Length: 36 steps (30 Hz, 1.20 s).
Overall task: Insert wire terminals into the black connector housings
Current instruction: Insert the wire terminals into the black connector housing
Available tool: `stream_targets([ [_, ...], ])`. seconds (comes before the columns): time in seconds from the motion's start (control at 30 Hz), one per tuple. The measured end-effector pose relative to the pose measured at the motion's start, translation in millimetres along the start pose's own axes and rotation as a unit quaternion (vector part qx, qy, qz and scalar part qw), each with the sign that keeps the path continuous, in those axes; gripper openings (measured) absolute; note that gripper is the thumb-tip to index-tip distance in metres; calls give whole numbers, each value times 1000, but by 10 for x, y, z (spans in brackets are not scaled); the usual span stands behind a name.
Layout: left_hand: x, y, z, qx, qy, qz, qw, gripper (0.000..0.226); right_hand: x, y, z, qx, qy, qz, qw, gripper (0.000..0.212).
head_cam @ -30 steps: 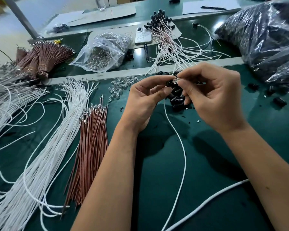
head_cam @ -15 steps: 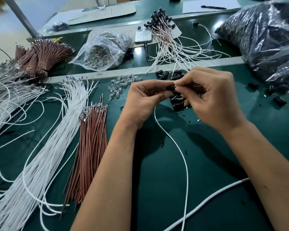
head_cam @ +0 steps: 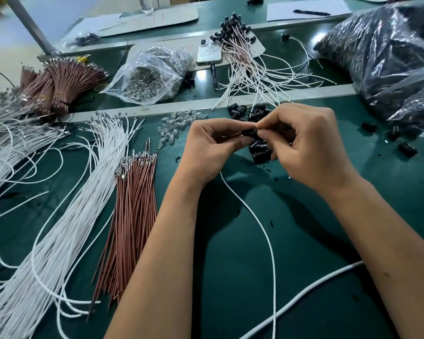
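1. Left hand: fingers curled, thumb and forefinger pinching a black housing above the green mat. Sits a little lower and nearer the body than a second ago.
2. Right hand: fingertips pressed together, pinching a small metal terminal at the housing's right end. A second ago the fingertips were raised above the housing; they have since come down level with it, terminal touching the housing mouth. How far it has entered cannot be told.
3. White wire: runs from under the left hand down to the frame's bottom edge; its curve has drifted rightward since earlier.
4. Loose housings: black heap on the mat just beneath both hands; unchanged.
5. White wires: long sheaf, left of mat; unchanged.
6. Brown wires: sheaf beside the white, terminals pointing away; unchanged.
7. Clear bulbs: small scatter left of the hands.
8. Finished leads: fanned on the rear bench beside a phone.
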<state>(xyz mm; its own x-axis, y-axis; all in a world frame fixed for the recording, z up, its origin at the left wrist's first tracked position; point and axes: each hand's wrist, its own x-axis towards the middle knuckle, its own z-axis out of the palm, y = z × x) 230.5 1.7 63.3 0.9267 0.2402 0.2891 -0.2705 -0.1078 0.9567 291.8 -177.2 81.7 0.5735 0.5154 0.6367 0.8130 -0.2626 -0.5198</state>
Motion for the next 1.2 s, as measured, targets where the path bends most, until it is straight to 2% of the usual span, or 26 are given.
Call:
stream_targets([
  [0.1,-2,7,-12,-10,-2,-6,1000,32,-8,32,-7,53,-1,15,998,5],
  [0.23,-2,8,-17,2,-12,-11,1000,32,-10,62,-9,69,-9,19,997,6],
  [0.43,2,37,13,75,-5,17,997,29,-12,56,6,48,-12,40,998,7],
  [0.67,21,31,2,179,-20,52,982,28,-11,85,-22,46,-55,65,995,10],
  [0.8,1,37,7,120,-15,22,992,29,0,112,-68,86,-76,75,991,13],
  [1.03,34,20,53,168,-7,44,985,26,-5,123,-66,57,-55,85,993,10],
  [1.2,-3,35,17,100,-21,3,995,28,12,116,-110,70,-83,68,992,9],
])
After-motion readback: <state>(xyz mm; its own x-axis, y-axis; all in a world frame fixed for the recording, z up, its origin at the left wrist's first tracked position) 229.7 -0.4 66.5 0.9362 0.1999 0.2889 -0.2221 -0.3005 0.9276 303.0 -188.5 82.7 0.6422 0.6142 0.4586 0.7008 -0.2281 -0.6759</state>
